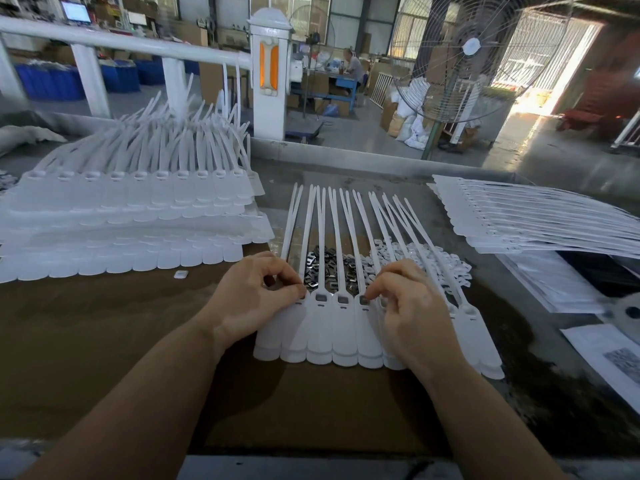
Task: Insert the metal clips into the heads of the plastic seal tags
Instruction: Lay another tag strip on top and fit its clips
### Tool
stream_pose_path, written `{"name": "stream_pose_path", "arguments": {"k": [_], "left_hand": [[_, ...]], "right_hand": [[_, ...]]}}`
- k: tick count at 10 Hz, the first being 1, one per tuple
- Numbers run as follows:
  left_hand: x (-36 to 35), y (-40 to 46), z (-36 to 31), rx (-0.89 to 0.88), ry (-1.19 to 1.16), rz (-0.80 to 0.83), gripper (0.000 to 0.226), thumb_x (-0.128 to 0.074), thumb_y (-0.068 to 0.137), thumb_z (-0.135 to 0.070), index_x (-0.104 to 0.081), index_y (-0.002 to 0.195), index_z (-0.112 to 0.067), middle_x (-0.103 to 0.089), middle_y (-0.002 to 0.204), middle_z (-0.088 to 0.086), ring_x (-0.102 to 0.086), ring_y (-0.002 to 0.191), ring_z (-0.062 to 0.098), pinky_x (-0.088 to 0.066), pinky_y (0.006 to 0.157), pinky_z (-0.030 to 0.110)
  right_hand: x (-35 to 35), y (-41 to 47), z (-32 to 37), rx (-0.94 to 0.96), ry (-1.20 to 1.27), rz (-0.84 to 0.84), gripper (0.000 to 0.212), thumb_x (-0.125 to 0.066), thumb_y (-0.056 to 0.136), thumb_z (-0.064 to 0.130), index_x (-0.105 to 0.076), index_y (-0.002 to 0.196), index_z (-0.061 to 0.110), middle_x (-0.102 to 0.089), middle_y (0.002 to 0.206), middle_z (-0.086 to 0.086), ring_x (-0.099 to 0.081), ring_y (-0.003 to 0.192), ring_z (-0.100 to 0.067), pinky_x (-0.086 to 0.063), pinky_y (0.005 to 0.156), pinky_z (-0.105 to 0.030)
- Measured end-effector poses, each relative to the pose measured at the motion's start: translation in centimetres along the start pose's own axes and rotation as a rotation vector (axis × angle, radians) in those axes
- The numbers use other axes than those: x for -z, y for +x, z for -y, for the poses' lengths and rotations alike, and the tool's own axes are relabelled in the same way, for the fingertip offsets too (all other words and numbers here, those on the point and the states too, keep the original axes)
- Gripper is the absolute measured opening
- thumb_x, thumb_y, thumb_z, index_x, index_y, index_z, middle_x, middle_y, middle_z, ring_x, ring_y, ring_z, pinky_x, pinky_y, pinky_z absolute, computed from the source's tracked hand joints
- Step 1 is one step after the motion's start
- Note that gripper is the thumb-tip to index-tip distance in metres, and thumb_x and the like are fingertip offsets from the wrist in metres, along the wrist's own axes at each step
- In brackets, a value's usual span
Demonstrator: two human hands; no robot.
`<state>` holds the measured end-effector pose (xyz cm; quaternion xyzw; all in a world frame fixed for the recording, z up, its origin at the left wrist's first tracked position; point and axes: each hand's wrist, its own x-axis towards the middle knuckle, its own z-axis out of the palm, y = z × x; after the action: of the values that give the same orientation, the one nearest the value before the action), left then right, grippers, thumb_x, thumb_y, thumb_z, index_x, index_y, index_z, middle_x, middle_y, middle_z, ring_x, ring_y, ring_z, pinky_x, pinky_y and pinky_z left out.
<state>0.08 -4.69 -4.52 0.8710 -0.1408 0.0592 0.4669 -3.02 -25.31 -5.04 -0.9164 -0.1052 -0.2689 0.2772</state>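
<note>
A joined strip of white plastic seal tags point(346, 337) lies flat in front of me, tails fanning away. Several heads in the middle show dark metal clips in their square sockets. My left hand point(256, 299) rests on the strip's left end, thumb and forefinger pinched together at a tag head; what they pinch is hidden. Over the heads right of the middle, my right hand point(405, 306) has curled fingertips pressing at a socket. A pile of loose metal clips point(329, 268) lies under the tails, just beyond both hands, beside white plastic caps point(415, 258).
A tall stack of tag strips point(131, 216) fills the left of the table. Another stack point(540, 220) lies at the right, with papers point(602, 355) nearer me. One loose white cap point(180, 274) sits left of my hand. A standing fan point(450, 64) is beyond the table.
</note>
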Motion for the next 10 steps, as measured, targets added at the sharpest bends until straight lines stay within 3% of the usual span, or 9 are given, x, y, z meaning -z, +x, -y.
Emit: {"name": "stream_pose_path", "arguments": {"k": [4, 6, 7, 10], "left_hand": [[-0.01, -0.06, 0.01, 0.000, 0.001, 0.002, 0.007, -0.073, 0.077, -0.022, -0.070, 0.072, -0.025, -0.060, 0.085, -0.006, -0.054, 0.077, 0.010, -0.037, 0.063, 0.008], [-0.02, -0.04, -0.17, -0.003, 0.006, 0.006, 0.008, -0.073, 0.077, -0.021, -0.070, 0.072, -0.026, -0.060, 0.085, -0.005, -0.053, 0.077, 0.009, -0.036, 0.062, 0.008], [0.05, -0.06, -0.24, -0.002, 0.008, 0.007, 0.008, -0.073, 0.078, -0.021, -0.070, 0.072, -0.026, -0.060, 0.085, -0.006, -0.053, 0.079, 0.010, -0.036, 0.063, 0.010], [0.02, -0.13, -0.31, -0.002, 0.004, 0.007, 0.008, -0.073, 0.077, -0.022, -0.070, 0.071, -0.026, -0.060, 0.086, -0.006, -0.054, 0.080, 0.011, -0.040, 0.067, 0.017]], "right_hand": [[0.08, -0.01, -0.01, -0.027, 0.021, 0.024, 0.031, -0.044, 0.078, -0.016, -0.066, 0.070, 0.004, -0.055, 0.089, -0.001, -0.050, 0.083, -0.012, -0.042, 0.072, -0.025], [0.11, -0.05, 0.01, 0.019, -0.028, 0.037, 0.029, -0.045, 0.079, -0.014, -0.067, 0.072, 0.004, -0.057, 0.089, -0.003, -0.049, 0.081, -0.012, -0.037, 0.069, -0.016], [0.14, -0.05, 0.02, -0.015, 0.027, 0.015, 0.028, -0.047, 0.079, -0.016, -0.065, 0.071, 0.004, -0.055, 0.088, 0.001, -0.050, 0.082, -0.011, -0.042, 0.072, -0.023], [0.27, -0.03, 0.11, -0.018, 0.012, 0.032, 0.032, -0.045, 0.081, -0.015, -0.070, 0.075, 0.005, -0.057, 0.092, -0.002, -0.052, 0.085, -0.013, -0.044, 0.074, -0.023]]}}
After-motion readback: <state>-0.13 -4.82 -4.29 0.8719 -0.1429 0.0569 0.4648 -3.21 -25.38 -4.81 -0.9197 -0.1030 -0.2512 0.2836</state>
